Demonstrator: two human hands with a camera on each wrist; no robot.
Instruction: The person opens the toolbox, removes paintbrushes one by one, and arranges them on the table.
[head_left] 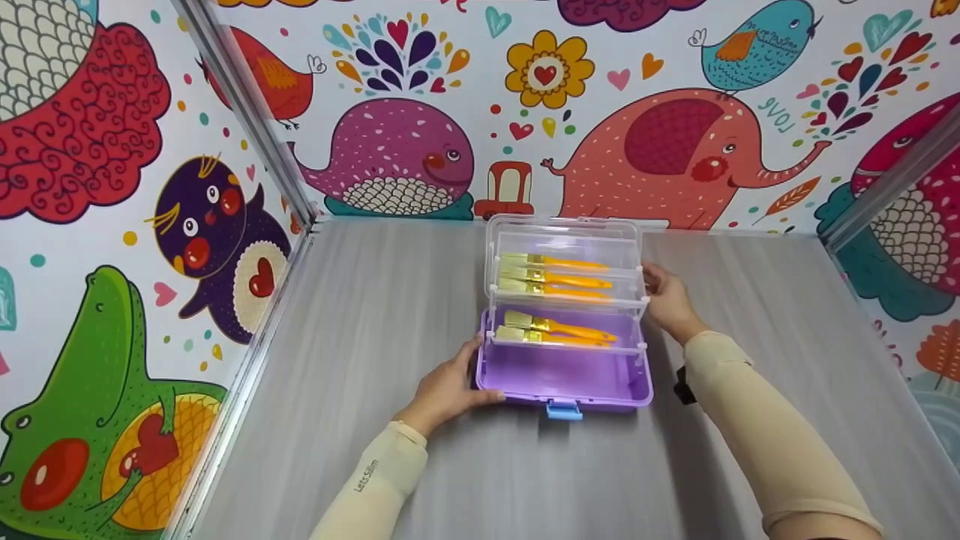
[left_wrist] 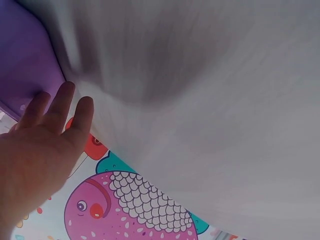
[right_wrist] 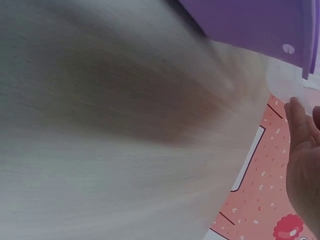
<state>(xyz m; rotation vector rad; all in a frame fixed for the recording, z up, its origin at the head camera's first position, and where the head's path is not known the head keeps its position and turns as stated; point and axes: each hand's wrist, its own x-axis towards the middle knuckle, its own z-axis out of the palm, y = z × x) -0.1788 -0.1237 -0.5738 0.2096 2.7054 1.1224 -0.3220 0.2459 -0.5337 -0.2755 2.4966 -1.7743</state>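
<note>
A purple storage box (head_left: 566, 373) stands open on the table in the head view, its clear lid (head_left: 566, 227) tipped back. Two clear trays are raised in steps above its base. Several flat paintbrushes (head_left: 577, 282) with orange handles lie in the upper tray, and two more brushes (head_left: 574, 330) in the lower one. My left hand (head_left: 446, 386) rests against the box's front left corner, thumb along the front and fairly straight fingers (left_wrist: 59, 112) on the side wall. Beside the lid and upper tray, on the right, is my right hand (head_left: 675, 304), its extended fingers (right_wrist: 298, 122) close to clear plastic.
A blue latch (head_left: 564, 409) projects from the box's front. The grey table (head_left: 360, 300) runs back to a wall (head_left: 510, 90) printed with cartoon animals. Metal corner posts (head_left: 247, 112) stand at the left and right. A small black object (head_left: 684, 386) shows beneath the right forearm.
</note>
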